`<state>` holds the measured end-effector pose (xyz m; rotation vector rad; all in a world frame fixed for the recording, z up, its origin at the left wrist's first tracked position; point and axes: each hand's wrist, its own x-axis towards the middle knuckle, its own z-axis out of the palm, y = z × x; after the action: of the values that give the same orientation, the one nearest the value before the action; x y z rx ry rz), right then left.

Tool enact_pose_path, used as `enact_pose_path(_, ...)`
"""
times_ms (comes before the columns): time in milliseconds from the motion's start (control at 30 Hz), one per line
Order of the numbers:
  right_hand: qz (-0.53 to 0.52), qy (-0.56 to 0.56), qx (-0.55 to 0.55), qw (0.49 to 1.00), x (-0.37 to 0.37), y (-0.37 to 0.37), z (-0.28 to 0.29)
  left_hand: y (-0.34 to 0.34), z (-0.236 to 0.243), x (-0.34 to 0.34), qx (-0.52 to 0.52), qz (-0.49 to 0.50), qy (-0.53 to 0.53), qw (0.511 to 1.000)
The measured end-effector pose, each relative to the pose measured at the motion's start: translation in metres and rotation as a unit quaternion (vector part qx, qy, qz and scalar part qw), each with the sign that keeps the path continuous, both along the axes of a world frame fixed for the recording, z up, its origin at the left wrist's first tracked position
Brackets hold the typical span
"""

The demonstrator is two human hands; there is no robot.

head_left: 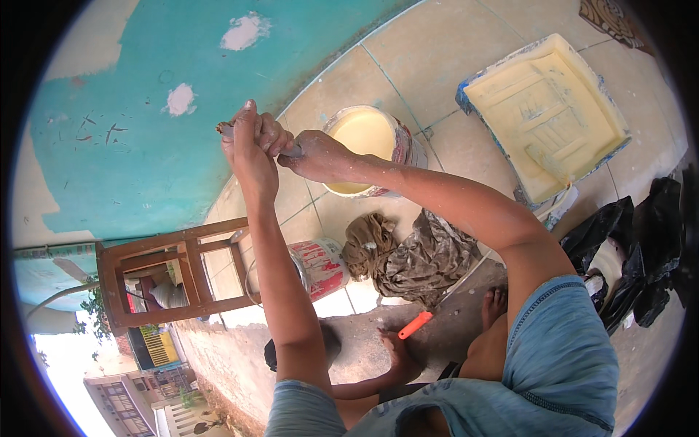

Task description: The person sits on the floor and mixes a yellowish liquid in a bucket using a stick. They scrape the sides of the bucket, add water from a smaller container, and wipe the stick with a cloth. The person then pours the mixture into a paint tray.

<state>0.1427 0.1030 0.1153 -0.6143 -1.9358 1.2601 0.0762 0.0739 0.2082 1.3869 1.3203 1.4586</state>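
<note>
Both my hands are closed around one narrow grey thing (291, 151), raised in front of the teal wall. My left hand (250, 149) wraps its far part, where a small brownish end sticks out past the fingers. My right hand (317, 156) grips the near end, just beside the left fingers. The fingers hide most of it, so its kind does not show. Under my right forearm stands a bucket (415, 149) of cream paint. To the right, a paint tray (470, 109) coated in the same cream paint lies on the tiles.
Crumpled brown cloths (426, 255) lie below the bucket, beside a red and white bucket (324, 266). A pale rod with an orange handle (415, 325) lies near my foot. A wooden frame (193, 291) stands at the left, black plastic bags (648, 247) at the right. White patches mark the wall (145, 160).
</note>
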Motion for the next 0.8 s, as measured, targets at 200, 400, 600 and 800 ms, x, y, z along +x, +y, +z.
enact_pose_path(200,-0.068,0.105,0.02,0.992,-0.012,0.023,-0.012,0.011,-0.009,0.01,0.052,0.005,0.14,0.989)
enact_pose_path(400,-0.021,-0.081,0.01,0.996,0.004,0.029,-0.009,0.005,-0.011,0.005,0.057,-0.025,-0.016,0.998)
enact_pose_path(600,-0.026,0.047,-0.005,0.999,0.0,0.017,-0.006,0.013,-0.004,0.008,0.054,0.018,0.063,0.996)
enact_pose_path(800,-0.077,0.103,0.032,0.991,0.011,0.029,-0.005,0.018,-0.015,0.023,0.111,0.014,0.088,0.99)
